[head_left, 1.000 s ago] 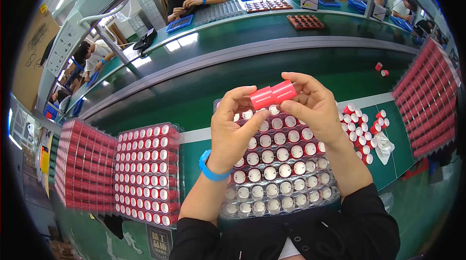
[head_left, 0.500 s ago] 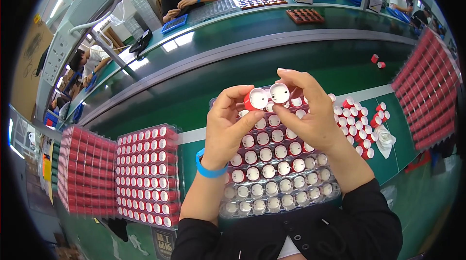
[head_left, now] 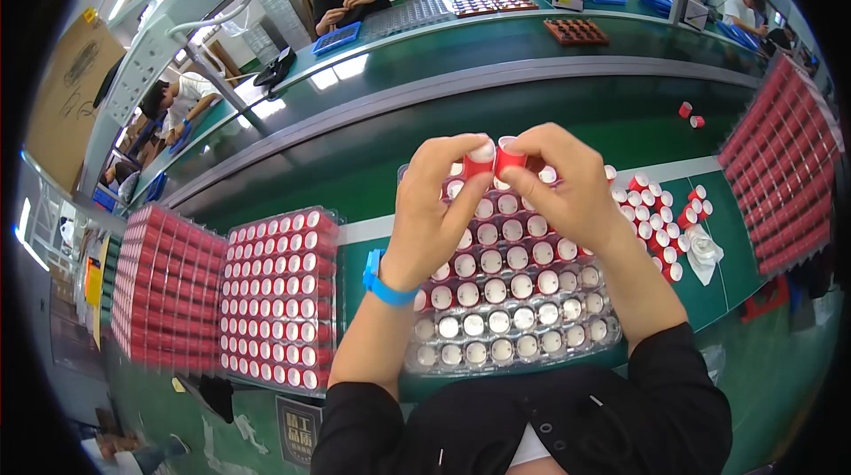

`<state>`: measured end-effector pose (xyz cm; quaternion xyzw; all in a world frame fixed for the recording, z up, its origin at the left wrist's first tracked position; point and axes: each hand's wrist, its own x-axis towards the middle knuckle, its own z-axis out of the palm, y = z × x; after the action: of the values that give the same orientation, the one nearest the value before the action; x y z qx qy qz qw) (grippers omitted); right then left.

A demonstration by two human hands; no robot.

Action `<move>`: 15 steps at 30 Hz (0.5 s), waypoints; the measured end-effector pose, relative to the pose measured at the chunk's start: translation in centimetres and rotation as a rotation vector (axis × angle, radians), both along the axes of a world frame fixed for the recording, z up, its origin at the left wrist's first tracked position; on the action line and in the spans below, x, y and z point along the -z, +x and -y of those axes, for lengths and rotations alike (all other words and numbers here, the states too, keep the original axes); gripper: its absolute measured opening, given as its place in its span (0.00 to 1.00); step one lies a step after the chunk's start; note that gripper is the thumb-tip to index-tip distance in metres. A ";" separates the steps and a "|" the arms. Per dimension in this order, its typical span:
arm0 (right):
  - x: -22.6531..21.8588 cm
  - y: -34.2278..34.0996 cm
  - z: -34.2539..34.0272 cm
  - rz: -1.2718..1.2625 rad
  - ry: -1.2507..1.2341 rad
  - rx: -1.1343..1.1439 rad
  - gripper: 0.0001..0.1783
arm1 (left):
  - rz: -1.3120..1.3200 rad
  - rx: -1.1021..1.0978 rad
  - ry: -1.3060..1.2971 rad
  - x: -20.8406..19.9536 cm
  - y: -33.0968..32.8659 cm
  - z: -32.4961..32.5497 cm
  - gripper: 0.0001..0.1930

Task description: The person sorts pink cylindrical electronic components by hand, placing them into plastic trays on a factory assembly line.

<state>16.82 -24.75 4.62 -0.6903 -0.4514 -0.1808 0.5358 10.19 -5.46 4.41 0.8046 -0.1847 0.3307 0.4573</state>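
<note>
My left hand (head_left: 434, 205) pinches a small red cylinder (head_left: 478, 165) with a white end between thumb and fingers. Right beside it, a second red cylinder (head_left: 511, 157) is gripped by my right hand (head_left: 562, 187). The two cylinders are held upright, side by side, at or nearly at touching distance. Below both hands lies a clear plastic tray (head_left: 514, 360). Its far rows hold red cylinders with white ends; the two nearest rows show white rounds under clear plastic. My hands hide part of its far rows.
Loose red cylinders (head_left: 654, 218) and a crumpled white cloth (head_left: 705, 255) lie to the right. Filled trays (head_left: 275, 298) stand at left, and a tall tray stack (head_left: 784, 165) at right. Two stray cylinders (head_left: 691, 115) lie farther off. Beyond runs a green conveyor (head_left: 372, 103) with people behind.
Both cylinders have been tipped from facing me with their white insides to nearly upright, red sides showing. My hands have turned with them and stay close together. The view has shifted slightly.
</note>
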 end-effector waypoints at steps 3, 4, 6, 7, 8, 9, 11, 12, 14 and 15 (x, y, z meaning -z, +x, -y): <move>-1.0 0.2 0.2 -0.421 0.034 -0.114 0.10 | -0.426 0.230 -0.403 -0.6 -0.4 -0.3 0.09; -1.0 0.4 0.3 -0.694 0.072 -0.223 0.10 | -0.510 0.267 -0.607 -0.9 -0.6 0.1 0.09; -1.2 0.1 0.3 -0.831 0.100 -0.268 0.13 | -0.704 0.449 -0.858 -0.6 -0.6 -0.6 0.12; -1.2 -0.1 0.4 -1.016 0.117 -0.313 0.13 | -0.713 0.448 -0.862 -0.5 -0.8 -0.6 0.12; -1.2 -0.3 0.5 -1.202 0.135 -0.357 0.14 | -0.820 0.490 -0.918 -0.5 -1.0 -0.6 0.14; -0.7 -0.5 0.5 -1.250 0.126 -0.327 0.18 | -0.927 0.532 -0.975 -0.3 -1.3 -0.5 0.16; -0.5 -1.2 0.8 -1.296 0.133 -0.328 0.19 | -0.943 0.527 -0.981 -0.2 -1.8 -0.1 0.17; -0.3 -1.5 1.0 -1.333 0.141 -0.332 0.19 | -0.952 0.523 -0.981 -0.1 -2.1 0.1 0.18; 0.2 -1.8 1.3 -1.351 0.143 -0.342 0.21 | -0.978 0.513 -0.980 0.2 -2.5 0.4 0.19; 0.3 -2.0 1.5 -1.370 0.150 -0.335 0.21 | -0.997 0.531 -0.978 0.4 -2.6 0.5 0.19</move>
<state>14.81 -26.29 4.27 -0.5313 -0.0993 0.3485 0.7658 7.63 -5.99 3.97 0.4921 0.0244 -0.1505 0.8571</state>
